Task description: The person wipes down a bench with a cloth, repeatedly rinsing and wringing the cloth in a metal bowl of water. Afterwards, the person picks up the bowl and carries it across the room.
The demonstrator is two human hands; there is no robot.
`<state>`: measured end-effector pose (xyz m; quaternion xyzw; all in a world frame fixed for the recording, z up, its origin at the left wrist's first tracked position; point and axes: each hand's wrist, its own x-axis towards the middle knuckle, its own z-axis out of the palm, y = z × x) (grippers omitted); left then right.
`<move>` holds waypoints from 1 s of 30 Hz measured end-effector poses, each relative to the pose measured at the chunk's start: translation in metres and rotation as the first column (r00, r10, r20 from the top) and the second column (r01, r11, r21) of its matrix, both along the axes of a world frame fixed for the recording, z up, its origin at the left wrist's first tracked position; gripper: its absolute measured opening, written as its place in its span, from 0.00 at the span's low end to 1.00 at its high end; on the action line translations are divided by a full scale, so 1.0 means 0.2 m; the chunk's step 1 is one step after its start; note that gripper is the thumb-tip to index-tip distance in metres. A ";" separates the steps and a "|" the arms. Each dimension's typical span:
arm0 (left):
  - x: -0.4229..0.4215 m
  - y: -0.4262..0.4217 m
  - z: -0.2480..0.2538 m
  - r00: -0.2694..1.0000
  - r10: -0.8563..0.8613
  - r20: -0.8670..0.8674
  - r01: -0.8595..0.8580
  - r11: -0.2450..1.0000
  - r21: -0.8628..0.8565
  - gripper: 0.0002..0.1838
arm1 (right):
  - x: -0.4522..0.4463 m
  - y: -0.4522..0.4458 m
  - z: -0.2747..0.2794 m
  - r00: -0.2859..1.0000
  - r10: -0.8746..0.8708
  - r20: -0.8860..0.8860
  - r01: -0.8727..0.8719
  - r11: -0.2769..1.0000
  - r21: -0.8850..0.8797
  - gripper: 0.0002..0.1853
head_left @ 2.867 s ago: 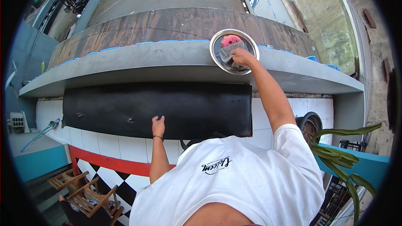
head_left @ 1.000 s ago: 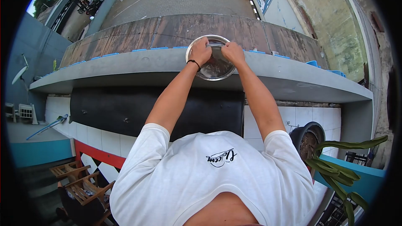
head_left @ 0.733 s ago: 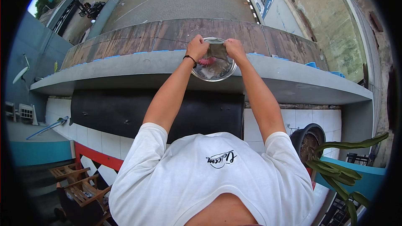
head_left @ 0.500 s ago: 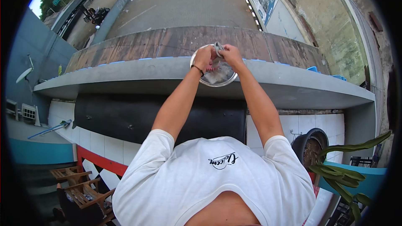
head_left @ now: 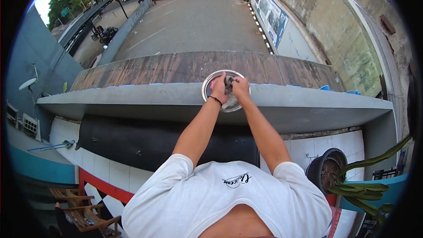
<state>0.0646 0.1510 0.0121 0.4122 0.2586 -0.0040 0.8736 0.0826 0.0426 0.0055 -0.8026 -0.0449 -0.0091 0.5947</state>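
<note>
A round metal bowl [head_left: 204,91] stands on top of the grey ledge [head_left: 163,96]. Above its middle, my left hand [head_left: 219,89] and my right hand [head_left: 240,88] are closed on a wet grey cloth [head_left: 228,84], which is bunched up between them. The two hands are close together, fingers wrapped round the cloth. A pink thing [head_left: 213,83] shows beside my left hand at the bowl's left side, partly hidden by that hand. Some pale, cloudy content shows in the lower part of the bowl.
Below the ledge lies a long black padded surface [head_left: 119,139]. At the right is a black plant pot [head_left: 328,169] with long green leaves. Blue items [head_left: 325,88] lie along the ledge's far edge. Wooden chairs [head_left: 86,216] and part of a person are at the lower left.
My left hand has come to the bowl and joined my right hand on the cloth. The stretched cloth is now bunched up. The view has tilted up, showing more street.
</note>
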 end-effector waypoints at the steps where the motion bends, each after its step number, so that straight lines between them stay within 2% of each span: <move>1: -0.01 -0.02 0.01 0.999 -0.007 0.040 0.005 0.999 0.054 0.21 | 0.05 0.01 -0.17 0.998 -0.043 0.038 0.038 0.992 0.123 0.14; 2: -0.02 -0.04 0.01 0.997 -0.014 0.076 0.006 0.994 0.109 0.18 | 0.07 0.01 -0.25 0.994 -0.088 0.066 0.069 0.967 0.246 0.17; 3: -0.03 -0.06 0.01 0.994 -0.022 0.108 0.004 0.987 0.164 0.16 | 0.05 0.04 -0.21 0.987 -0.159 -0.016 0.156 0.938 0.309 0.22; 5: 0.01 -0.08 -0.06 0.983 -0.105 0.150 0.084 0.987 0.135 0.14 | -0.06 0.13 -0.04 0.941 -0.273 -0.202 0.334 0.850 0.407 0.31; 7: 0.03 -0.11 -0.13 0.975 -0.146 0.165 0.124 0.983 0.137 0.12 | -0.17 0.09 0.15 0.899 0.079 -0.431 0.240 0.735 0.634 0.34; 8: 0.03 -0.10 -0.14 0.965 -0.212 0.151 0.106 0.850 0.516 0.12 | -0.20 0.09 0.19 0.828 0.272 -0.490 0.223 0.642 0.733 0.36; 9: 0.03 -0.09 -0.16 0.957 -0.268 0.109 0.070 0.581 0.811 0.13 | -0.13 0.08 0.06 0.805 0.326 -0.495 0.250 0.570 0.782 0.39; 10: 0.02 -0.08 -0.18 0.952 -0.304 0.046 0.022 0.219 0.975 0.13 | -0.14 0.08 0.05 0.787 0.382 -0.484 0.247 0.524 0.815 0.38; 11: -0.05 -0.13 -0.11 0.987 -0.127 -0.094 0.113 0.148 0.983 0.16 | -0.15 0.08 0.05 0.769 0.436 -0.468 0.245 0.475 0.845 0.37; 12: -0.08 -0.14 -0.07 0.995 -0.065 -0.072 0.082 0.172 0.982 0.17 | -0.16 0.08 0.04 0.748 0.489 -0.448 0.246 0.424 0.872 0.36; 13: -0.08 -0.15 -0.05 0.999 -0.003 -0.052 0.051 0.193 0.980 0.19 | -0.15 0.09 0.02 0.762 0.405 -0.505 0.338 0.417 0.844 0.30; 14: -0.10 -0.15 -0.01 0.998 0.057 -0.033 0.020 0.210 0.977 0.20 | -0.14 0.11 -0.02 0.799 0.347 -0.491 0.301 0.476 0.826 0.27; 15: -0.13 -0.14 0.03 0.995 0.036 -0.098 0.089 0.208 0.974 0.23 | -0.13 0.12 -0.05 0.834 0.289 -0.470 0.267 0.534 0.802 0.25; 17: -0.07 -0.07 -0.06 1.000 -0.003 -0.003 0.004 0.397 0.918 0.22 | -0.13 0.13 -0.02 0.893 0.117 -0.435 0.260 0.653 0.711 0.17; 19: 0.04 -0.01 -0.27 0.990 0.015 0.139 -0.123 0.571 0.811 0.21 | -0.12 0.10 0.03 0.884 0.078 -0.460 0.210 0.815 0.541 0.16; 20: 0.03 0.01 -0.26 0.990 -0.041 0.135 -0.072 0.676 0.734 0.23 | -0.14 0.09 0.08 0.879 0.058 -0.474 0.181 0.879 0.441 0.15; 22: -0.02 0.05 -0.23 0.979 -0.147 0.144 0.047 0.840 0.540 0.26 | -0.18 0.11 0.20 0.838 0.034 -0.544 0.241 0.872 0.426 0.20; 23: -0.14 0.00 -0.01 0.991 -0.111 0.080 0.053 0.849 0.525 0.27 | -0.20 0.12 0.28 0.812 0.035 -0.582 0.260 0.872 0.416 0.22; 24: -0.15 0.00 -0.02 0.991 -0.116 0.066 0.060 0.830 0.554 0.28 | -0.19 0.12 0.32 0.786 0.036 -0.617 0.278 0.871 0.405 0.24; 25: -0.14 0.02 -0.05 0.992 -0.119 0.051 0.067 0.810 0.582 0.28 | -0.13 0.14 0.20 0.822 -0.004 -0.570 0.267 0.886 0.379 0.29; 26: -0.13 0.03 -0.11 0.992 -0.121 0.034 0.075 0.789 0.610 0.29 | -0.12 0.14 0.19 0.829 -0.008 -0.559 0.244 0.904 0.350 0.30; 27: -0.11 0.02 -0.18 0.997 -0.040 0.063 -0.006 0.803 0.596 0.30 | -0.11 0.14 0.18 0.836 -0.008 -0.549 0.221 0.921 0.322 0.30; 28: -0.10 0.03 -0.20 0.995 -0.075 0.073 0.022 0.832 0.555 0.30 | -0.11 0.15 0.19 0.841 -0.008 -0.542 0.198 0.935 0.294 0.32; 30: -0.09 0.05 -0.25 0.985 -0.145 0.092 0.086 0.879 0.469 0.30 | -0.12 0.16 0.20 0.841 0.042 -0.540 0.149 0.940 0.306 0.28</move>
